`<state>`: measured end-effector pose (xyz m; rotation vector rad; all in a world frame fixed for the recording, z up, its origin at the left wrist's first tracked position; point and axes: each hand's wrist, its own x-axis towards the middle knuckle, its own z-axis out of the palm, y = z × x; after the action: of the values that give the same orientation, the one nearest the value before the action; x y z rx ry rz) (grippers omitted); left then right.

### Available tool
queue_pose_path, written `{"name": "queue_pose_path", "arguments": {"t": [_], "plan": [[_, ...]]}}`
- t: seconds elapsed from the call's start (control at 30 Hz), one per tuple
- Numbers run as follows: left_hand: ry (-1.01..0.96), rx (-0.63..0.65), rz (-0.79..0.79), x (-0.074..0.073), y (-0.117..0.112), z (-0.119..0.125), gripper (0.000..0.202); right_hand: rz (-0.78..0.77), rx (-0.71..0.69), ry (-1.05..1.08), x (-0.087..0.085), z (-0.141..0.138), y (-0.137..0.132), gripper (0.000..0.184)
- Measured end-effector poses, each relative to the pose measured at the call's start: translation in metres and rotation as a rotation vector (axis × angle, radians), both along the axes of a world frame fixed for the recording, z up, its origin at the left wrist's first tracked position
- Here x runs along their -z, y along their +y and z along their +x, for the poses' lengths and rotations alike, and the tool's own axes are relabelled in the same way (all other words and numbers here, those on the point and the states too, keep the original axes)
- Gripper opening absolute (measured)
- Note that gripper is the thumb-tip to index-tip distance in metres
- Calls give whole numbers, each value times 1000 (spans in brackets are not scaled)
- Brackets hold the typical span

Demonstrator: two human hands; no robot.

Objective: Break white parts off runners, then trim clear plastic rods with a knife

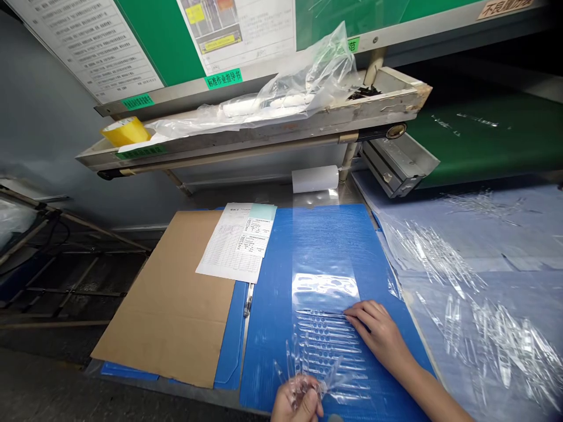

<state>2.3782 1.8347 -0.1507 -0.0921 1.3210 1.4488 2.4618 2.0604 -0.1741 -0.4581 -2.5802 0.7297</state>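
Note:
My left hand (298,400), at the bottom edge of the view, is closed round a fanned bunch of clear plastic sticks (292,358). My right hand (379,329) pinches the right end of a clear pointed stick (323,314) at the top of a row. Below it, several like sticks (329,344) lie side by side, roughly parallel, on a strip of clear film (325,252). The film runs over a blue board (272,328) from a white-looking roll (315,179) at the back. My left hand and its bunch cover part of the lower row.
Loose clear sticks (440,258) lie heaped on bluish sheeting (528,246) at right. A green conveyor belt (492,140) is behind. Brown cardboard (171,299), papers (237,246) and a pen (248,300) lie left. A trough shelf (264,132) with yellow tape (126,132) hangs above.

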Motion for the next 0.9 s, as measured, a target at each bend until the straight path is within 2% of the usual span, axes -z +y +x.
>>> {"name": "queue_pose_path", "arguments": {"t": [0.3,0.67,0.8,0.9], "plan": [[106,-147,27,-5,5,-13,43,-3,-6,-13,0,1,1,19],[209,-155,-65,-11,9,-19,47,2,-2,-28,1,1,2,20],[298,-115,-111,-14,15,-26,48,-16,-38,-17,-16,3,-2,20],[340,-72,-140,-18,21,-31,49,-60,-139,-17,-37,6,-10,20]]}}
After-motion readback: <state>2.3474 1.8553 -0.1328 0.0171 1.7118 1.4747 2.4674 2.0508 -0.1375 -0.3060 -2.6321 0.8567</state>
